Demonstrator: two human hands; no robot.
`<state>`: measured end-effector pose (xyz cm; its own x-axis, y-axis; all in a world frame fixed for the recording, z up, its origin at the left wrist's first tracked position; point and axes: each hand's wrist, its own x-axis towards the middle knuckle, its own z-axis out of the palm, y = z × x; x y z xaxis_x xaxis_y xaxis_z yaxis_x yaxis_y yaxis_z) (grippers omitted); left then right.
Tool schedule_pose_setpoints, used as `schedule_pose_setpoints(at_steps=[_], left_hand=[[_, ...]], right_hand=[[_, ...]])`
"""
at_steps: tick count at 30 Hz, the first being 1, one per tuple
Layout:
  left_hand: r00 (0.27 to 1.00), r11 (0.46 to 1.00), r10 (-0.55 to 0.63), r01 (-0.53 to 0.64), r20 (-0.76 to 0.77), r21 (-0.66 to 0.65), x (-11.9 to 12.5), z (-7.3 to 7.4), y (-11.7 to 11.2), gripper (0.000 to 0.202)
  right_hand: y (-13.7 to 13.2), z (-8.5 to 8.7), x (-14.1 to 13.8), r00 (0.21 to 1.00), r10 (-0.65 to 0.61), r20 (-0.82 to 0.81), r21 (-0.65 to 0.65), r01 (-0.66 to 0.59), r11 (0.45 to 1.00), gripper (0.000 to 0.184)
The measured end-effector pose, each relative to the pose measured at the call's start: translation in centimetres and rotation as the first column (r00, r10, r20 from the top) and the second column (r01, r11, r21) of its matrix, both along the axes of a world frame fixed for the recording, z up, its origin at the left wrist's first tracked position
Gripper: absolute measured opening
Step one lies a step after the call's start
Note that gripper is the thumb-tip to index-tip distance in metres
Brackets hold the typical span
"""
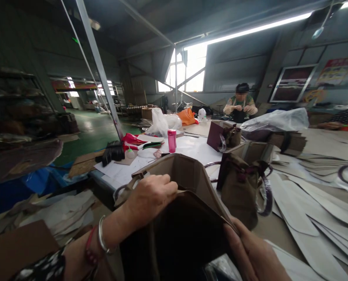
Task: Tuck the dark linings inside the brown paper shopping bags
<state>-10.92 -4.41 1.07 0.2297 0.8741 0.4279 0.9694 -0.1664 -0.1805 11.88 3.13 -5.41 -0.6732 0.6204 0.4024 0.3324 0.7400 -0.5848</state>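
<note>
A brown handbag [188, 171] stands with its mouth open in front of me, its dark near side in shadow. My left hand [152, 197] is closed on the bag's near top edge, with the fingers curled over it. My right hand [250, 246] grips the right corner of the same edge, thumb on the near side. Part of a handle shows beyond my left wrist. To the right of this bag stands another brown handbag [240, 187] with a wrapped, dark handle. Its fingers' hold inside the bag is hidden.
A pink bottle [172, 141] stands on the white table [191, 145]. Another bag [221, 136] sits farther back. Flat pale pieces [297, 207] lie in layers at the right. Across the table is a person [240, 104] with both hands raised. A metal post [100, 74] rises at left.
</note>
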Motion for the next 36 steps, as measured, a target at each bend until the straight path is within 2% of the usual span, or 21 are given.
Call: schedule_pose_setpoints(at_steps=[3,7,11,14,16,18,20,23,26,28,30,33,36], left_hand=[[0.992,0.992,-0.128,0.128,0.011,0.006,1.3,-1.0,2.3,0.020],[0.965,0.977,-0.211,0.212,0.158,0.010,3.3,-2.4,4.2,0.025],[0.859,0.946,-0.232,0.309,0.457,-0.100,3.9,-1.8,5.2,0.020],[0.816,0.921,-0.172,0.332,0.552,-0.203,4.0,-0.7,5.5,0.019],[0.820,0.917,-0.192,0.346,0.539,-0.200,4.0,-0.2,5.7,0.016],[0.821,0.903,-0.298,0.408,0.487,-0.135,3.9,0.1,5.9,0.014],[0.807,0.863,-0.418,0.496,0.418,-0.095,3.8,0.4,6.0,0.013],[0.777,0.781,-0.515,0.599,0.362,-0.177,3.8,0.9,5.8,0.011],[0.778,0.728,-0.532,0.622,0.335,-0.289,4.0,1.3,5.7,0.007],[0.782,0.706,-0.530,0.622,0.329,-0.340,4.1,1.2,5.8,0.006],[0.802,0.709,-0.493,0.595,0.337,-0.380,4.3,0.8,6.2,0.005],[0.834,0.758,-0.382,0.529,0.397,-0.382,4.5,-0.2,7.0,0.009],[0.782,0.825,-0.281,0.493,0.557,-0.277,4.8,-0.9,7.8,0.014]], right_hand=[[-0.6,0.2,3.2,0.997,-0.041,0.065,0.009,0.041,0.999,0.037],[-1.1,-0.5,5.4,0.988,-0.146,0.043,-0.023,0.148,0.989,0.035],[-1.5,-1.4,5.0,0.944,-0.320,-0.084,-0.066,0.315,0.947,0.034],[-1.8,-1.8,4.1,0.903,-0.393,-0.175,-0.059,0.389,0.919,0.034],[-1.9,-1.9,3.5,0.892,-0.410,-0.192,-0.028,0.412,0.911,0.034],[-1.9,-1.8,2.9,0.885,-0.431,-0.176,0.009,0.440,0.898,0.036],[-1.7,-1.6,2.4,0.886,-0.436,-0.156,0.054,0.449,0.892,0.038],[-1.4,-1.1,2.1,0.907,-0.400,-0.132,0.134,0.417,0.899,0.037],[-1.0,-0.9,2.3,0.950,-0.305,-0.068,0.223,0.313,0.923,0.036],[-0.9,-1.0,2.6,0.952,-0.302,-0.055,0.235,0.306,0.923,0.036],[-1.0,-1.1,2.7,0.928,-0.363,-0.079,0.201,0.372,0.906,0.034],[-0.9,-0.9,2.3,0.902,-0.420,-0.094,0.133,0.430,0.893,0.035],[-0.6,-0.5,1.4,0.901,-0.424,-0.095,0.115,0.433,0.894,0.038]])
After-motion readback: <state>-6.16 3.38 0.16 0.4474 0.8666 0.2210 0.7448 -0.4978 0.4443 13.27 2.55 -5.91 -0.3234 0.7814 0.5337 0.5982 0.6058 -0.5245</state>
